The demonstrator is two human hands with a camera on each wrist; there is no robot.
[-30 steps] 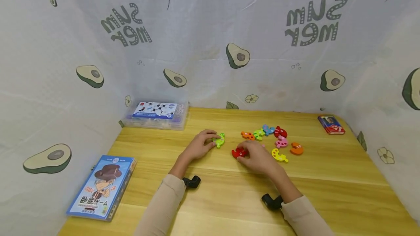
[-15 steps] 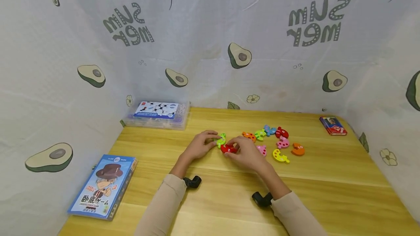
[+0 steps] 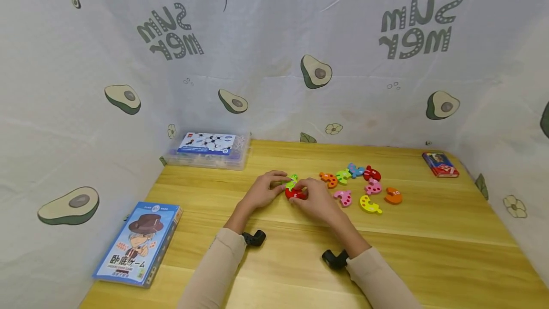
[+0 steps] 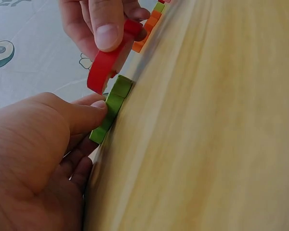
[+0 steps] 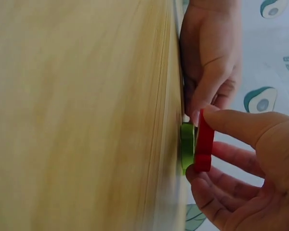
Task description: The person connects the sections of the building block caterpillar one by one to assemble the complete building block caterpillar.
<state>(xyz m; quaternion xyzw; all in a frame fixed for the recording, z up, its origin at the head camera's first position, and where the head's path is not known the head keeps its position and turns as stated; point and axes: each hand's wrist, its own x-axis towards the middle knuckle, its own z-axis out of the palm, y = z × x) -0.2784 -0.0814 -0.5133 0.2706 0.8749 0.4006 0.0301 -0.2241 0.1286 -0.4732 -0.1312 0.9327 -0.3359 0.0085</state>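
My left hand [image 3: 261, 191] pinches a green puzzle piece [image 4: 111, 111] with a face at its top, thumb on one edge, flat on the wooden table. The right hand [image 3: 318, 201] pinches a red puzzle piece [image 3: 293, 194] marked 2 between thumb and fingers. In the left wrist view the red piece is raised and tilted just over the green one's edge. From the right wrist the red piece [image 5: 204, 144] lies close against the green piece [image 5: 187, 147]; whether they touch I cannot tell. Fingertips partly cover both pieces.
Right of the hands lie several number pieces, among them a pink one [image 3: 343, 198], a yellow one [image 3: 370, 204] and an orange one [image 3: 393, 195]. A clear plastic case [image 3: 210, 151] stands back left, a blue game box [image 3: 138, 243] front left, a small card box [image 3: 440, 164] back right.
My right hand has carried the red piece leftward to the green piece, uncovering the pink piece behind it. The left hand has stayed at the green piece.
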